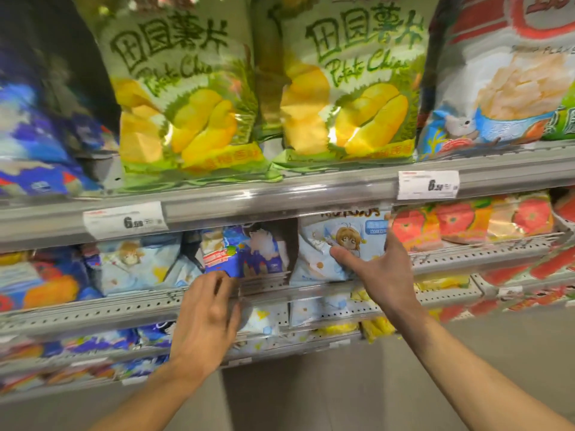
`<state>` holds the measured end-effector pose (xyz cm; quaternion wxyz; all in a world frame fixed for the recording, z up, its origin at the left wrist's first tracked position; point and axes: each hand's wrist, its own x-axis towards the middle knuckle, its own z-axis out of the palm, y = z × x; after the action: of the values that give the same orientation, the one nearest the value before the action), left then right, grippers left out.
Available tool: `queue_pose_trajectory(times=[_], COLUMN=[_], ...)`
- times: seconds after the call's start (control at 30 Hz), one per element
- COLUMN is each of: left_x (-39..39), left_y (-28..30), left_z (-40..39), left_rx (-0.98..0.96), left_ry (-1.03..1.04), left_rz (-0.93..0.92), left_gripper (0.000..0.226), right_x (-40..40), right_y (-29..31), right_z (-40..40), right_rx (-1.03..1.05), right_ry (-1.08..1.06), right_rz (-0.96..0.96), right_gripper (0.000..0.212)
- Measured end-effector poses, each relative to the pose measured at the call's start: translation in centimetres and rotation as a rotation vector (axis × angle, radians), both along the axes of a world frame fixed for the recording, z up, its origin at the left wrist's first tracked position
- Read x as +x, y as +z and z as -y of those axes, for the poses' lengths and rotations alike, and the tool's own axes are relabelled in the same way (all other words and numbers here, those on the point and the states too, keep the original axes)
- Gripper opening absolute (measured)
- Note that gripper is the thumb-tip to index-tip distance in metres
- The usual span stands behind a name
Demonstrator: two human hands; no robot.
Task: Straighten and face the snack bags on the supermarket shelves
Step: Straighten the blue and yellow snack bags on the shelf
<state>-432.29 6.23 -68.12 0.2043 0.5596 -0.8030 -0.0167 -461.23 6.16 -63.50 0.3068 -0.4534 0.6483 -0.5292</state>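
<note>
On the middle shelf a dark blue snack bag (245,253) stands tilted, its top leaning left. My left hand (208,315) reaches up to it with curled fingers that pinch its lower left corner. To the right stands a pale blue snack bag (323,259) with a cartoon girl on it. My right hand (376,272) grips this bag: the thumb presses on its front and the fingers run up its right edge. Another pale blue bag (133,265) sits to the left of the dark blue one.
Two green durian potato chip bags (183,88) (348,82) stand on the upper shelf above a grey rail (280,197) with price tags (124,219). Red-orange bags (466,222) fill the right of the middle shelf. Lower shelves hold blue and yellow bags.
</note>
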Motion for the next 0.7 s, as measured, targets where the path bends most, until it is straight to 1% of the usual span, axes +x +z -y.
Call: queue_pose_trajectory(times=[0.07, 0.1, 0.17, 0.23, 0.3, 0.43, 0.5, 0.63, 0.7], left_x=[0.8, 0.9, 1.0, 0.9, 0.9, 0.8, 0.7, 0.7, 0.7], left_y=[-0.6, -0.8, -1.4, -1.9, -2.0, -2.1, -1.9, -1.7, -1.4], left_z=[-0.1, -0.2, -0.3, -0.3, 0.0, -0.1, -0.1, -0.2, -0.3], left_rx=[0.035, 0.053, 0.020, -0.024, -0.026, -0.007, -0.018, 0.003, 0.011], left_ry=[0.027, 0.046, 0.025, 0.014, 0.033, 0.056, 0.043, 0.045, 0.046], left_rz=[-0.062, -0.099, -0.084, -0.073, -0.078, -0.092, -0.109, -0.125, -0.123], left_gripper=[0.037, 0.042, 0.048, 0.051, 0.051, 0.053, 0.054, 0.057, 0.057], right_x=[0.4, 0.4, 0.4, 0.2, -0.2, -1.1, -1.3, -1.1, -1.0], right_y=[0.1, 0.2, -0.1, -1.0, -2.1, -3.4, -3.4, -3.2, -3.2], right_z=[1.8, 2.7, 4.3, 5.4, 5.8, 5.9, 6.4, 6.9, 6.6], right_rx=[-0.011, -0.009, 0.021, 0.060, 0.092, 0.116, 0.135, 0.225, 0.230], right_ry=[-0.009, -0.015, -0.009, -0.003, 0.002, 0.075, 0.116, 0.157, 0.171], right_rz=[-0.015, -0.022, -0.025, -0.008, 0.023, 0.040, 0.001, -0.133, -0.188], right_gripper=[0.051, 0.054, 0.059, 0.063, 0.066, 0.060, 0.060, 0.073, 0.076])
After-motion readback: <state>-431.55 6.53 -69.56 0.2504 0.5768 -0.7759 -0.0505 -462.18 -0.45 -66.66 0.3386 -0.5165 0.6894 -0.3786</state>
